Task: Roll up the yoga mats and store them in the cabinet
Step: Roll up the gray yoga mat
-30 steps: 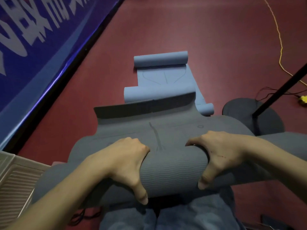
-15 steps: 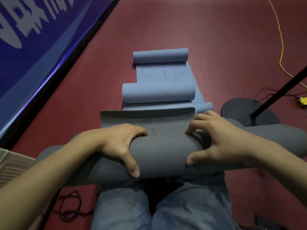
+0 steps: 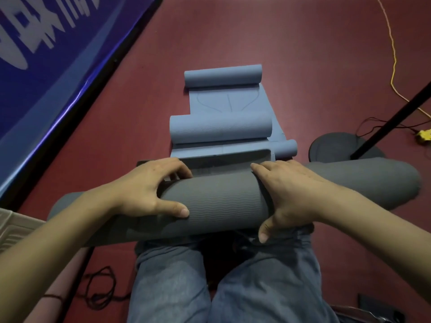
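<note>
My knees in jeans [image 3: 233, 283] fill the bottom centre. Just above them the grey mat [image 3: 224, 203] lies rolled across the middle of the frame; its left end is hidden behind my forearm. My left hand [image 3: 149, 190] and right hand [image 3: 289, 197] both clasp the roll, thumbs on the near side, fingers curled over the far side where I cannot see their tips well. Beyond, centre frame, blue mats [image 3: 221, 129] lie partly rolled on the red floor [image 3: 303, 54]. A blue banner [image 3: 58, 54] runs along the upper left, its print blurred. A yellow cord [image 3: 394, 66] trails at the upper right.
</note>
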`<act>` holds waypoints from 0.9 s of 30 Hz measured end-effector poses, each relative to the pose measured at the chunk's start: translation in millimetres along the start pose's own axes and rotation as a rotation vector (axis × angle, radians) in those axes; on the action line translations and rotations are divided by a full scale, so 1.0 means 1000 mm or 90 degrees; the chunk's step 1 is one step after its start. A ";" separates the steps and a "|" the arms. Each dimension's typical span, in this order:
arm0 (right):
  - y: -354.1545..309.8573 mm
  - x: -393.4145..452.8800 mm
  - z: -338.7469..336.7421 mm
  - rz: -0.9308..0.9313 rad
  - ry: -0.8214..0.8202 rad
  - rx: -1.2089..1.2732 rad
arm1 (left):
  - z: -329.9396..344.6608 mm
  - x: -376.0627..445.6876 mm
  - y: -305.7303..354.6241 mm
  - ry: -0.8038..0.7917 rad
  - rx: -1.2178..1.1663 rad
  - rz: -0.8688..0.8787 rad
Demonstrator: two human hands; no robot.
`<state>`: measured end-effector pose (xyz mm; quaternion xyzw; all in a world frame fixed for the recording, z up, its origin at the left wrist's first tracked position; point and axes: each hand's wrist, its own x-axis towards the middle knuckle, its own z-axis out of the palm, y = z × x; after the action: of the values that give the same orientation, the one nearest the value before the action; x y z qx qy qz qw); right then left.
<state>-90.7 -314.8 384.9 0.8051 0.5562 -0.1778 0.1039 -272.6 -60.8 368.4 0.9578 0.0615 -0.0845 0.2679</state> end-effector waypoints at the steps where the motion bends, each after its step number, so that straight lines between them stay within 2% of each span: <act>1: -0.001 0.003 0.000 0.002 0.000 0.003 | -0.004 0.000 0.001 -0.010 0.018 -0.019; 4: 0.000 0.010 -0.004 0.004 -0.007 0.026 | -0.011 -0.001 0.014 -0.066 0.136 -0.073; 9: 0.002 0.016 -0.014 -0.006 -0.006 0.053 | -0.003 -0.002 0.037 -0.131 0.308 -0.094; 12: 0.004 0.021 -0.017 0.000 -0.011 0.071 | 0.001 0.002 0.036 -0.185 0.315 -0.156; 14: 0.008 0.024 -0.017 0.011 -0.018 0.090 | 0.005 0.006 0.037 -0.183 0.304 -0.174; 19: 0.009 0.026 -0.019 0.012 -0.044 0.098 | 0.011 0.010 0.033 -0.131 0.344 -0.142; 24: 0.012 0.021 -0.023 0.014 -0.103 0.158 | 0.000 0.017 0.043 -0.195 0.358 -0.138; 27: 0.014 0.017 -0.026 0.007 -0.169 0.206 | -0.003 0.012 0.052 -0.221 0.316 -0.131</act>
<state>-67.3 -295.9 401.3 0.7836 0.4976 -0.3689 0.0468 -252.3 -102.7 394.6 0.9540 0.0886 -0.2856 0.0229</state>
